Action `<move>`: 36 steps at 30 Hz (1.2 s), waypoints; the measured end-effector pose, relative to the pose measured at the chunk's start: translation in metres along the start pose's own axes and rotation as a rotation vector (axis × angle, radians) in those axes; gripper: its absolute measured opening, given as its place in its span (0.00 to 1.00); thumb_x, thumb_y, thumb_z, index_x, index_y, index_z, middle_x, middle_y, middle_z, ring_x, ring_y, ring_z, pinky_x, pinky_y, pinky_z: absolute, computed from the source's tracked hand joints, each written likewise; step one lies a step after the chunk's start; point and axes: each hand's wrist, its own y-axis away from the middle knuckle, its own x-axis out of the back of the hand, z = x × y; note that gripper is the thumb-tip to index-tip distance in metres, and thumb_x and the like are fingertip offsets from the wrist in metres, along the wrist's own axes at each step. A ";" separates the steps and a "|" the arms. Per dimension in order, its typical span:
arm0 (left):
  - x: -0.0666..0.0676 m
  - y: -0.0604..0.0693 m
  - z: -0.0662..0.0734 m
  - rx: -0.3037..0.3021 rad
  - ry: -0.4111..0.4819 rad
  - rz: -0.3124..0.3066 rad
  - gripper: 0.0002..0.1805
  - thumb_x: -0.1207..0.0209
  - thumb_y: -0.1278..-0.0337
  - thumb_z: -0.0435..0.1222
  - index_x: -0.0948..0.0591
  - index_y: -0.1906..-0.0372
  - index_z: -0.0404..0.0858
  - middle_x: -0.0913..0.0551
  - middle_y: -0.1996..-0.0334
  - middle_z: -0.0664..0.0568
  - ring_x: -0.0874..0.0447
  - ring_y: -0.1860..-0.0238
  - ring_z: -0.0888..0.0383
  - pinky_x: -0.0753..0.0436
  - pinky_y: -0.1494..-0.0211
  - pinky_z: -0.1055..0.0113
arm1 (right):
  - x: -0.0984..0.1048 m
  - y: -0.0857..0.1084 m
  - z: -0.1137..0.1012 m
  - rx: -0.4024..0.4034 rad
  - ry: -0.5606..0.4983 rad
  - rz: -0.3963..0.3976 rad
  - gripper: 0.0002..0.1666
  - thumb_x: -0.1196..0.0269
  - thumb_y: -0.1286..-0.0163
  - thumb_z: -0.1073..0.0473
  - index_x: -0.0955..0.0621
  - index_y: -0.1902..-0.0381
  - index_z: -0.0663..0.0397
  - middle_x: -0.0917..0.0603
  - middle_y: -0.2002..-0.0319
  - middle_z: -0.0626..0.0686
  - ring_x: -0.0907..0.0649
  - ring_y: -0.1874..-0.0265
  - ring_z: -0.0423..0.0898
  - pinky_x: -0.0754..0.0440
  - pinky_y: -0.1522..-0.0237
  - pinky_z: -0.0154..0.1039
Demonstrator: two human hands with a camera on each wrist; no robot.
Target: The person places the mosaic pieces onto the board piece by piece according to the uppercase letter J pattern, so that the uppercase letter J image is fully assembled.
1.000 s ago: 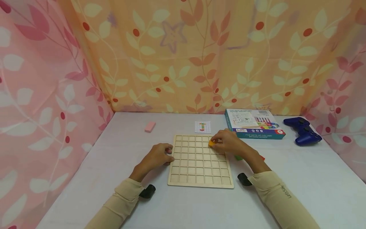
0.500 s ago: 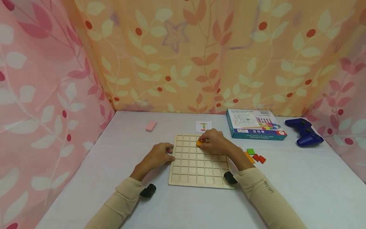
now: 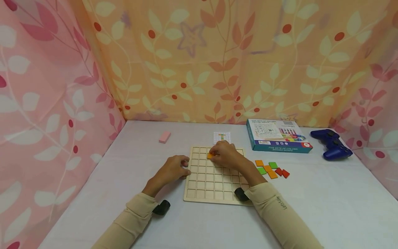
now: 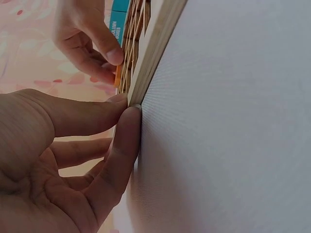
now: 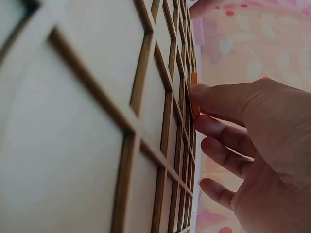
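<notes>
Pinching thin, flat orange tile (image 3: 209, 156): right fingers (image 5: 226, 99).

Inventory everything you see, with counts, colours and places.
Table: 1, white, underneath.
Grid board: 1, pale wood, centre.
Held tile: 1, orange, near board's far edge.
Loose tiles: 3 orange, 2 green, 2 red showing, right of board.
Pattern card: 1, mostly white, behind board.
Box: 1, teal, purple, white, far right.
Controller: 1, blue, right of box.
Block: 1, pink, far left.
Floral cloths: 3, orange behind, pink at sides.
Wrist devices: 2, black, beside sleeves.
Sleeves: 2, beige, foreground.
Left hand: 1, bare, gripping board's left edge.
Right hand: 1, bare, pinching held tile.
</notes>
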 end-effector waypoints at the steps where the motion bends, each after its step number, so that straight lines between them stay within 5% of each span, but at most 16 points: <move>1: 0.000 0.000 0.000 -0.001 -0.006 0.002 0.28 0.29 0.42 0.26 0.21 0.35 0.26 0.17 0.55 0.45 0.18 0.64 0.58 0.14 0.64 0.68 | 0.000 0.000 -0.001 -0.004 0.001 0.002 0.14 0.27 0.30 0.56 0.09 0.49 0.52 0.15 0.55 0.50 0.22 0.48 0.53 0.28 0.52 0.53; 12: -0.002 0.000 -0.001 -0.008 -0.005 0.004 0.29 0.29 0.42 0.26 0.21 0.35 0.25 0.17 0.55 0.45 0.18 0.63 0.57 0.14 0.63 0.68 | -0.001 0.001 -0.003 -0.038 -0.003 -0.001 0.13 0.27 0.30 0.56 0.08 0.50 0.54 0.15 0.54 0.52 0.23 0.49 0.53 0.29 0.56 0.50; 20: -0.001 -0.001 0.000 0.005 0.018 -0.003 0.29 0.29 0.41 0.25 0.22 0.34 0.24 0.17 0.54 0.44 0.18 0.64 0.58 0.13 0.63 0.68 | 0.006 0.011 0.001 -0.063 -0.065 -0.011 0.18 0.29 0.30 0.58 0.11 0.45 0.56 0.12 0.54 0.51 0.22 0.50 0.53 0.27 0.48 0.55; 26: 0.000 0.001 0.000 0.001 0.002 0.000 0.29 0.30 0.42 0.24 0.22 0.34 0.24 0.17 0.53 0.43 0.18 0.63 0.57 0.13 0.63 0.69 | 0.015 0.026 0.016 -0.062 -0.099 -0.003 0.19 0.28 0.32 0.60 0.12 0.44 0.60 0.12 0.57 0.53 0.20 0.54 0.51 0.21 0.47 0.51; 36: -0.001 0.001 -0.001 0.002 0.015 0.002 0.30 0.30 0.42 0.25 0.22 0.33 0.24 0.17 0.52 0.43 0.18 0.61 0.57 0.13 0.61 0.67 | 0.038 0.054 0.046 -0.200 -0.129 -0.006 0.21 0.27 0.33 0.59 0.12 0.43 0.60 0.13 0.56 0.53 0.19 0.52 0.54 0.18 0.46 0.52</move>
